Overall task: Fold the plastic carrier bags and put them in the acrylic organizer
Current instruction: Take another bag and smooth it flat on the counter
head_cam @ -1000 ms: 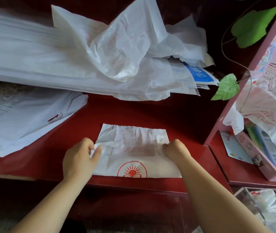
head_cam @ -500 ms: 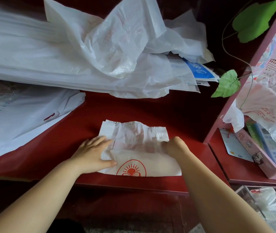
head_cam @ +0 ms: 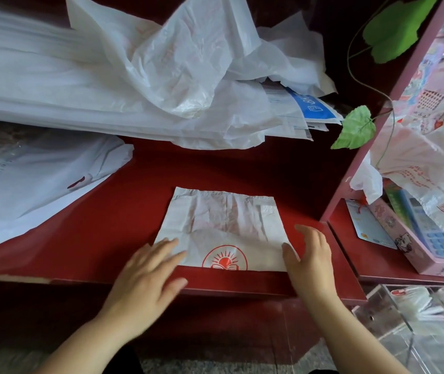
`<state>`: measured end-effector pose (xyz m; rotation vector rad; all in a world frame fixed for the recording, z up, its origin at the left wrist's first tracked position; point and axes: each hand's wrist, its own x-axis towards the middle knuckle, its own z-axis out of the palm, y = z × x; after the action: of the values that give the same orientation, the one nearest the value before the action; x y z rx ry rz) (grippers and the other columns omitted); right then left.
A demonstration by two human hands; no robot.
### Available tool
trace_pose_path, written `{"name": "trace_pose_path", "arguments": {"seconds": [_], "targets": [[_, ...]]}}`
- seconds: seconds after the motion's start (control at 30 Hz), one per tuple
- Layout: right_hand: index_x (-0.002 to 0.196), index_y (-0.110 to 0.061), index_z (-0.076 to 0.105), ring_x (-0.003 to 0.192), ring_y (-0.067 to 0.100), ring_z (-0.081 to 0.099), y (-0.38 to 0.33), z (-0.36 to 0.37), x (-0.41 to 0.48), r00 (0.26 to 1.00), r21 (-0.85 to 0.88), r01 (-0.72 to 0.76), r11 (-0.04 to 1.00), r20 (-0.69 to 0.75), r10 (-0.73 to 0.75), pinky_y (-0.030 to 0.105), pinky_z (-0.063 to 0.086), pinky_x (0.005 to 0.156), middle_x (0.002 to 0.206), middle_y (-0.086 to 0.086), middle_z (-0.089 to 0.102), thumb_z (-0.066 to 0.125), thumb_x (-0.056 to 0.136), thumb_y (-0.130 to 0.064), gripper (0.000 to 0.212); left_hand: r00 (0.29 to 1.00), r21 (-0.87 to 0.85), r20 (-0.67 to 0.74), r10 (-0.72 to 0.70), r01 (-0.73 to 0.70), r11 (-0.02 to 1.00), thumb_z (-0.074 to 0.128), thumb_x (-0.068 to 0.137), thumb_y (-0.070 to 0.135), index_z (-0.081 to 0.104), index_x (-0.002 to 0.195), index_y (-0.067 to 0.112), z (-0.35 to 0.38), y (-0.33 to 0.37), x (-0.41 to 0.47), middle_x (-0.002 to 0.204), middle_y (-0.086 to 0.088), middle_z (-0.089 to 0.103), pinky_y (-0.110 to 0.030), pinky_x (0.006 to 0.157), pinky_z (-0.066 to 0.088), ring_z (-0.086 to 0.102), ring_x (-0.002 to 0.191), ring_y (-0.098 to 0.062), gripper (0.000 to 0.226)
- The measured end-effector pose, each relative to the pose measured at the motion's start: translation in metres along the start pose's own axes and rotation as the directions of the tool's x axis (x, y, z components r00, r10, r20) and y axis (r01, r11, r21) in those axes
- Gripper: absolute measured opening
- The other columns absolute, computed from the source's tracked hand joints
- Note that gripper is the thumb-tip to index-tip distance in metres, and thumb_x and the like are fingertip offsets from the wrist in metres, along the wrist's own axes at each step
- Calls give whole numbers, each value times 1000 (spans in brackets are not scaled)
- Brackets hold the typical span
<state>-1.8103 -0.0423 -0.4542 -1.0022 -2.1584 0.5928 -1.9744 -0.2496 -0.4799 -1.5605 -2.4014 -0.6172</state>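
Note:
A folded white carrier bag (head_cam: 223, 225) with a red sun logo lies flat near the front edge of the red counter (head_cam: 102, 233). My left hand (head_cam: 148, 273) lies flat with straight fingers touching the bag's lower left corner. My right hand (head_cam: 310, 255) has relaxed straight fingers beside the bag's right edge, its thumb touching the lower right corner. A clear acrylic organizer (head_cam: 415, 314) with folded bags inside sits low at the right.
A heap of loose white bags (head_cam: 161, 66) fills the back of the counter, with a flat stack (head_cam: 34, 184) at the left. At the right, a pink shelf frame (head_cam: 377, 147) holds a calculator (head_cam: 437, 233), more bags and green leaves (head_cam: 356, 128).
Both hands let go of the bag's upper fold and opened. The left hand slid down to the lower left corner; the right moved to the bag's right edge. The bag lies flatter.

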Motion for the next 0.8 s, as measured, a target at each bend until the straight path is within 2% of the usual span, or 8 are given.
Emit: {"name": "trace_pose_path", "arguments": {"seconds": [0.07, 0.17, 0.37, 0.47, 0.53, 0.6, 0.67, 0.8], "targets": [[113, 0, 59, 109, 37, 57, -4, 8, -15, 963, -200, 267, 943, 7, -271, 37, 38, 96, 119, 18, 59, 48, 82, -21, 39, 990, 132, 142, 18, -37, 991, 9, 95, 57, 46, 122, 15, 9, 10, -1, 123, -9, 61, -26, 105, 11, 41, 118, -17, 62], [122, -13, 47, 116, 26, 56, -18, 27, -36, 810, -308, 583, 752, 286, -511, 36, 29, 104, 125, 10, 59, 39, 79, -41, 52, 951, 181, 298, -85, 31, 983, 4, 92, 62, 54, 120, 17, 14, 20, 4, 118, -7, 64, -32, 103, 13, 55, 114, -21, 73], [120, -18, 62, 118, 11, 54, -30, 33, -34, 721, -350, 599, 720, 628, -295, 30, 44, 96, 129, -1, 56, 6, 90, -62, 77, 931, 222, 344, -120, 43, 974, -1, 86, 68, 51, 122, 21, 15, 18, 8, 120, -2, 63, -33, 94, 27, 50, 117, -21, 79], [148, -18, 8, 136, 4, -8, -13, 14, -17, 664, -283, 602, 746, 696, -272, 23, -10, 109, 143, -10, -12, -15, 52, -82, 118, 931, 230, 346, -114, 33, 973, -1, 59, 83, 21, 146, 29, 7, 18, 14, 151, 0, 6, -28, 112, 4, 15, 142, -23, 104], [147, -21, -5, 128, -2, -21, 1, 2, -8, 649, -277, 574, 771, 727, -221, 19, -18, 105, 135, -16, -22, -12, 37, -88, 129, 930, 204, 339, -140, 73, 976, 2, 43, 80, -5, 144, 39, 6, 15, 12, 138, 11, -22, -32, 112, -6, -11, 142, -18, 110], [147, -21, -5, 129, -3, -20, 13, -5, -4, 675, -297, 554, 777, 706, -212, 17, -17, 105, 136, -17, -21, 6, 39, -93, 130, 940, 225, 338, -52, -27, 974, 27, 47, 82, 11, 146, 31, 2, 13, 12, 149, 4, 5, -35, 111, 15, 15, 141, -20, 113], [148, -18, 5, 137, 0, -5, 20, -10, -7, 684, -307, 589, 748, 682, -259, 17, -9, 108, 141, -14, -12, 39, 53, -88, 123, 965, 149, 262, 34, -75, 986, 64, 48, 68, 40, 128, 26, 1, 8, 4, 127, 1, 57, -27, 96, 40, 44, 118, -12, 94], [120, -20, 53, 107, 15, 62, 44, -14, -21, 712, -238, 655, 718, 513, -479, 29, 45, 88, 123, -1, 61, 75, 43, -41, 82, 981, -51, 23, 190, -189, 981, 43, 86, 41, 49, 111, 24, 4, 1, -19, 105, 3, 67, -17, 96, 27, 47, 99, -9, 32]]}}
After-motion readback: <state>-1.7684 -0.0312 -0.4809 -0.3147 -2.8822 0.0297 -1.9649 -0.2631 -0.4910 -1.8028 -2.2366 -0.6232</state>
